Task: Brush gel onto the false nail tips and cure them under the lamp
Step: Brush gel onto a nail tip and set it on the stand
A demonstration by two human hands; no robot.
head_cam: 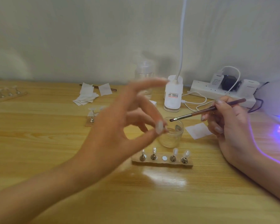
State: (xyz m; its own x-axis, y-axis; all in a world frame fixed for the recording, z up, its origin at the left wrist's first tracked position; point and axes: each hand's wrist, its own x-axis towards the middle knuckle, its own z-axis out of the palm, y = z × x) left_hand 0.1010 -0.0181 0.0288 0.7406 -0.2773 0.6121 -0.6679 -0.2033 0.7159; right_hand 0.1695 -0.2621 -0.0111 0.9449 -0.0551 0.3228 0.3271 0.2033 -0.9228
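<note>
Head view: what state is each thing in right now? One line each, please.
left hand: pinches a nail tip, raised off the table
right hand: holds the brush, bristles over the glass jar
glass jar: open, upright
holder strip: four stands on it, middle spot vacant
curing lamp: lit violet
power strip: plugs inserted

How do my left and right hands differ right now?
The left hand pinches a nail tip; the right hand holds the brush. The left hand is blurred and splayed; the right hand is sharp and curled. Both hover near the jar.
</note>
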